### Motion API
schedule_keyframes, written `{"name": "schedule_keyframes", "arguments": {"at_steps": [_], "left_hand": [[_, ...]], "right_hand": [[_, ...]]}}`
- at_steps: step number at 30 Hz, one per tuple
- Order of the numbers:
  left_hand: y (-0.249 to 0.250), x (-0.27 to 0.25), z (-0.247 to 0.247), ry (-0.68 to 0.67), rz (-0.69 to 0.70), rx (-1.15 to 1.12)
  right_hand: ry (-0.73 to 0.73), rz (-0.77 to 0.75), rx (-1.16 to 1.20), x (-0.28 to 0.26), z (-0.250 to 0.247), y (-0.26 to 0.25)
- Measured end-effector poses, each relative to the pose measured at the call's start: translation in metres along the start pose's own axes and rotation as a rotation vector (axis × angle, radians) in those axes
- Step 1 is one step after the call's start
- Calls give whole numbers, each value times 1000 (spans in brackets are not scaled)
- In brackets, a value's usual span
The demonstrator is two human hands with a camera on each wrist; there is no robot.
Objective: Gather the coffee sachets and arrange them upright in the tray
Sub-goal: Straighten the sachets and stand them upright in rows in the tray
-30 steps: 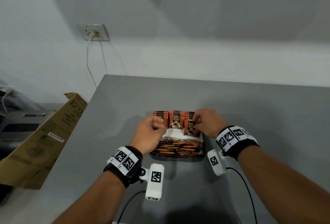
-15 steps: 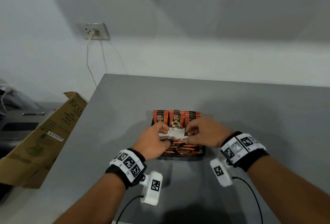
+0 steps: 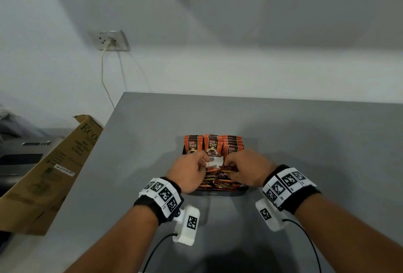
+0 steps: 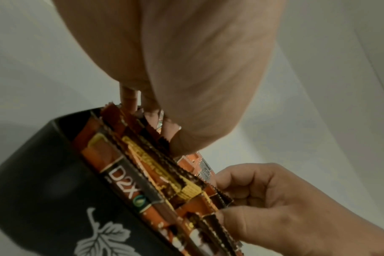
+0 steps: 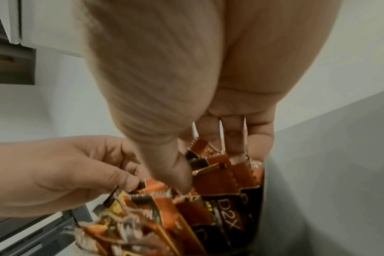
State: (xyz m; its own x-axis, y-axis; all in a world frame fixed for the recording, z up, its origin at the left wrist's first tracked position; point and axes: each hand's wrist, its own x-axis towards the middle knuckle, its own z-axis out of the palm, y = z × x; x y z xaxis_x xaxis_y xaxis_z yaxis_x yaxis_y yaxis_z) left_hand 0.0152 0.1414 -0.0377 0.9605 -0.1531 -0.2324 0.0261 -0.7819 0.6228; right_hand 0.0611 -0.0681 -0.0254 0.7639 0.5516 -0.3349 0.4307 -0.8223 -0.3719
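Note:
A black tray [image 3: 220, 192] sits on the grey table and is packed with orange and black coffee sachets. Three rows of sachets [image 3: 212, 145] stand upright at its far side, and more sachets [image 3: 220, 182] lean in rows nearer me. Both hands are in the middle of the tray. My left hand [image 3: 204, 163] pinches sachet tops [image 4: 162, 128] between thumb and fingers. My right hand [image 3: 227, 165] pinches the serrated tops of other sachets [image 5: 210, 166]. The tray wall [image 4: 44, 199] bears a white leaf print.
A brown cardboard box [image 3: 50, 170] leans against the table's left edge. A wall socket [image 3: 109, 40] with a cable hanging from it is on the wall at the back left. Bare grey table [image 3: 316, 142] surrounds the tray.
Both hands have come back from the upright far rows toward me and closed together over the sachets in the middle of the tray.

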Motion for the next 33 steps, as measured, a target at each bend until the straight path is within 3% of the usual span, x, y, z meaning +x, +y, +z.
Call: {"name": "schedule_keyframes", "arguments": {"at_steps": [11, 16, 21, 23, 29, 31, 33], "left_hand": [[3, 5, 3, 21, 51, 129], [2, 7, 2, 25, 37, 138], [6, 4, -3, -34, 16, 51], [11, 3, -6, -29, -9, -177], [36, 12, -4, -48, -110, -1352], [44, 14, -8, -90, -178, -1546], [46, 16, -11, -102, -212, -1590]], "right_hand": [[91, -36, -115, -6, 6, -5], [153, -41, 77, -20, -13, -6], [258, 14, 509, -33, -33, 4], [285, 41, 693, -32, -35, 4], [331, 53, 1222, -17, -31, -21], [307, 25, 1250, -11, -28, -36], [324, 35, 1017, -7, -31, -47]]}}
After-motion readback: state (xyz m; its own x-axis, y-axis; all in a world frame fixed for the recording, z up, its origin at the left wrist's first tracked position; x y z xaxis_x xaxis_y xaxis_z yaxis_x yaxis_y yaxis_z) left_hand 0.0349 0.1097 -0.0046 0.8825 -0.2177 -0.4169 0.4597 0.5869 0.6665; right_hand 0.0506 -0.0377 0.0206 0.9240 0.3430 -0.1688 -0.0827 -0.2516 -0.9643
